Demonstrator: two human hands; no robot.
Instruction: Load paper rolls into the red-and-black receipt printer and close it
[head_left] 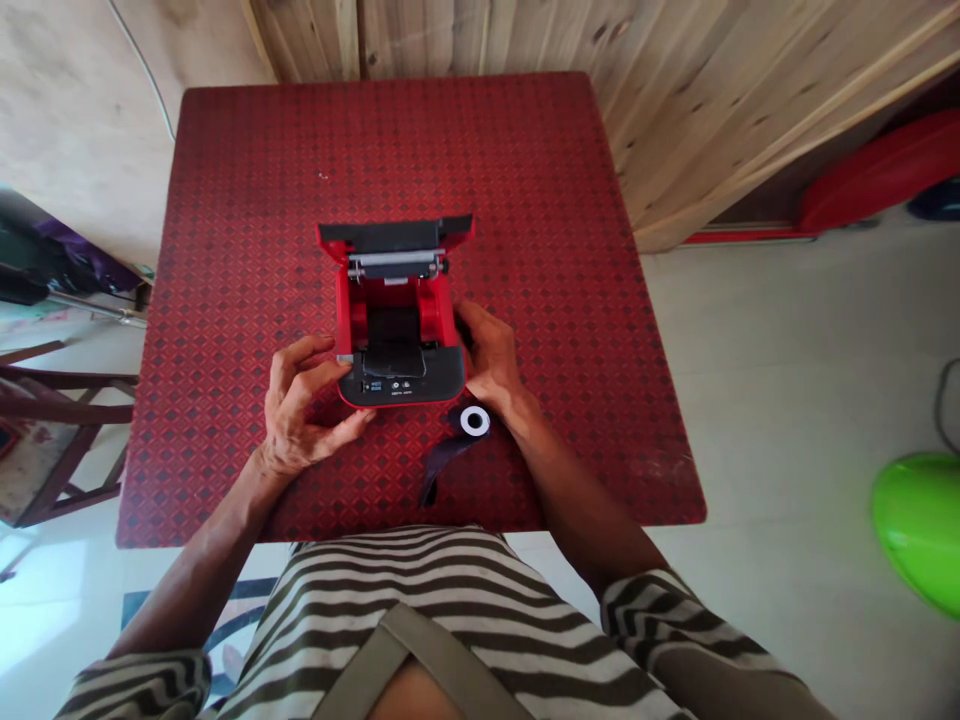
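A red and black label printer (401, 390) sits in front of me with its lid (390, 236) swung up and its inner bay exposed. My left hand (304, 405) grips the printer's front left corner, fingers on the side and top, thumb at the lower front edge. Against the printer's right side rests my right hand (491, 352), its fingers curled and partly hidden behind the casing. Just below that hand lies a small roll (480, 408) with a white core and a dark strip (439, 462) trailing from it towards me.
The printer rests on a table with a red patterned cover (555, 230). Wooden planks (675, 90) line the wall behind. A wooden chair (64, 430) stands at the left, and a bright green object (922, 530) is on the floor at right.
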